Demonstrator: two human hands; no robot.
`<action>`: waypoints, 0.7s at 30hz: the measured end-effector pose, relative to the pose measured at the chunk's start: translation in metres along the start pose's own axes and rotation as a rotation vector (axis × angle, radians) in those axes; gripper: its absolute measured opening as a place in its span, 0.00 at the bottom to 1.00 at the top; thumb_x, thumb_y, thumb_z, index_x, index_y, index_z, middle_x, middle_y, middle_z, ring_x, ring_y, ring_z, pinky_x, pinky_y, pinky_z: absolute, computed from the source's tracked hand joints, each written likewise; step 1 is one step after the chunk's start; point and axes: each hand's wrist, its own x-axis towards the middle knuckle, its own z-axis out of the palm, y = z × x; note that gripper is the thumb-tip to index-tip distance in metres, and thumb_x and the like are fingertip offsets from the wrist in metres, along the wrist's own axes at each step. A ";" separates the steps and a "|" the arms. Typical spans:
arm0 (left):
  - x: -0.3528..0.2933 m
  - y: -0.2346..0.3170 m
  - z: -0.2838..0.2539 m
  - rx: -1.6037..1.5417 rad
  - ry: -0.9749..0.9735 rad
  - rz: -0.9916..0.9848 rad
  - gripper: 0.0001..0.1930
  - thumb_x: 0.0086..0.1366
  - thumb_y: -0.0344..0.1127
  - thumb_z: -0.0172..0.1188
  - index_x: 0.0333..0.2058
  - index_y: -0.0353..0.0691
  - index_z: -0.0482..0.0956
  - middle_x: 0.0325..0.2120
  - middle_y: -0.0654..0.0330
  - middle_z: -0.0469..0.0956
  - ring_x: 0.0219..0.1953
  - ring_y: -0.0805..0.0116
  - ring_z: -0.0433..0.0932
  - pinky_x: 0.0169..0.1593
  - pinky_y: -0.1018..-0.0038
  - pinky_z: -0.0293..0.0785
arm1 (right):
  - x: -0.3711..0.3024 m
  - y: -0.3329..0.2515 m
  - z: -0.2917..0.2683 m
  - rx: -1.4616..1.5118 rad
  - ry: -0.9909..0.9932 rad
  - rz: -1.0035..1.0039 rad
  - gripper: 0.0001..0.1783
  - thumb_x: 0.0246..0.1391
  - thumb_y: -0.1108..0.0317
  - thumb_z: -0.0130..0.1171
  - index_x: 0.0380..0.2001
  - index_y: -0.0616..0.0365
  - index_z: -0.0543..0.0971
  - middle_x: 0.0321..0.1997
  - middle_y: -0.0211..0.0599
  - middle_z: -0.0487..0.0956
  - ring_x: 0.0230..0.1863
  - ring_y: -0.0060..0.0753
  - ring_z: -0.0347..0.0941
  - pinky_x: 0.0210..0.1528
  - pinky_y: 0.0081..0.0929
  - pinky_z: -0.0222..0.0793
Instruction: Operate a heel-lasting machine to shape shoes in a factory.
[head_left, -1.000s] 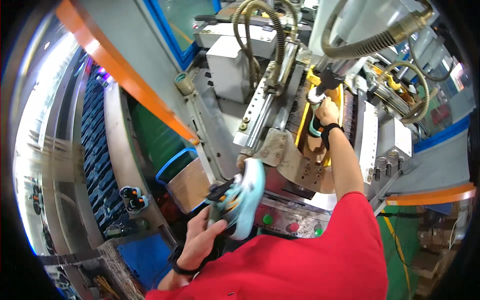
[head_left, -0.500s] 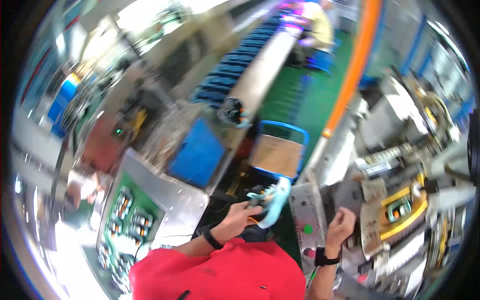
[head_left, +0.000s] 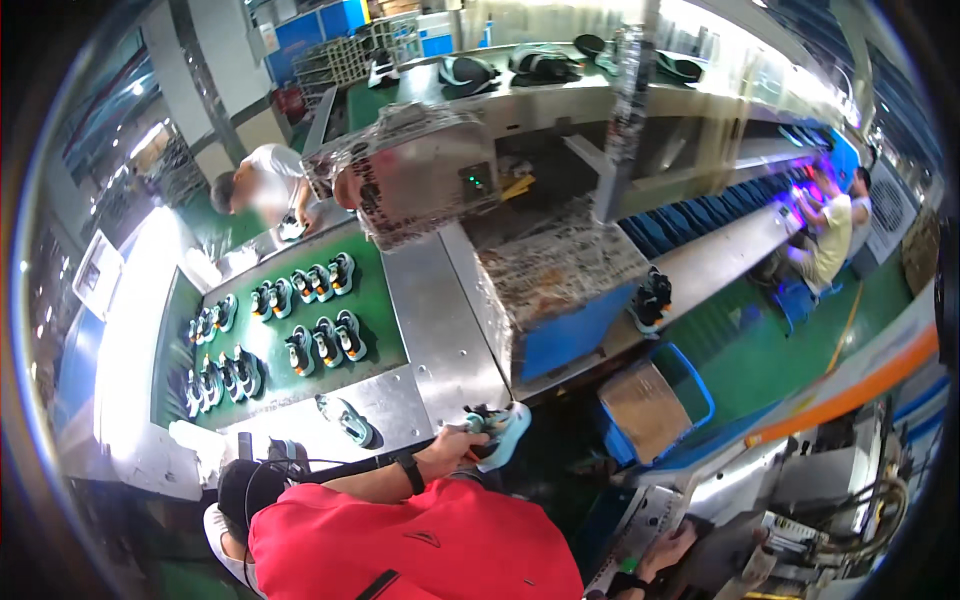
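Note:
My left hand (head_left: 455, 450) is closed around a sneaker (head_left: 508, 432) with a pale blue sole and a dark upper, held in front of my body at the edge of the metal bench. Beyond my right side, my right hand (head_left: 668, 552) reaches low beside the machine (head_left: 810, 500); its fingers look loosely stretched and I see nothing in them. Nearest to the left forearm, a single pale sneaker (head_left: 345, 420) lies on the bench's near edge. Rows of similar sneakers (head_left: 325, 342) stand on the green surface (head_left: 385, 325) to the left.
A film-wrapped box with a blue side (head_left: 565, 340) stands ahead. Right of it a blue-framed chair (head_left: 655, 405) sits on the floor. A co-worker in white (head_left: 275, 180) is across the bench; another in yellow (head_left: 830, 240) sits by the far conveyor (head_left: 720, 255).
My view has swung left, bringing the shoe-covered bench into the middle left. The left hand still holds the sneaker. The right hand now appears lower, near the bottom edge.

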 end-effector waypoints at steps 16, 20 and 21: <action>0.306 0.125 -0.325 -0.454 0.715 0.170 0.14 0.52 0.34 0.66 0.30 0.28 0.75 0.25 0.51 0.77 0.22 0.63 0.75 0.22 0.66 0.69 | 0.297 -0.751 -0.023 0.526 -0.251 -1.112 0.25 0.54 0.77 0.57 0.58 0.57 0.71 0.54 0.42 0.77 0.50 0.35 0.75 0.50 0.29 0.71; 0.395 0.170 -0.400 -0.259 0.899 0.246 0.22 0.47 0.38 0.65 0.38 0.27 0.75 0.34 0.43 0.80 0.37 0.51 0.81 0.39 0.62 0.77 | 0.354 -0.875 0.023 0.313 -0.608 -1.081 0.28 0.55 0.68 0.59 0.59 0.60 0.69 0.50 0.49 0.77 0.48 0.33 0.74 0.53 0.30 0.68; 0.410 0.188 -0.410 -0.010 1.001 0.263 0.24 0.47 0.40 0.62 0.40 0.28 0.74 0.35 0.39 0.79 0.39 0.42 0.80 0.43 0.58 0.76 | 0.369 -0.891 0.036 0.231 -0.488 -1.203 0.29 0.54 0.65 0.61 0.59 0.61 0.69 0.48 0.48 0.77 0.47 0.33 0.74 0.52 0.30 0.68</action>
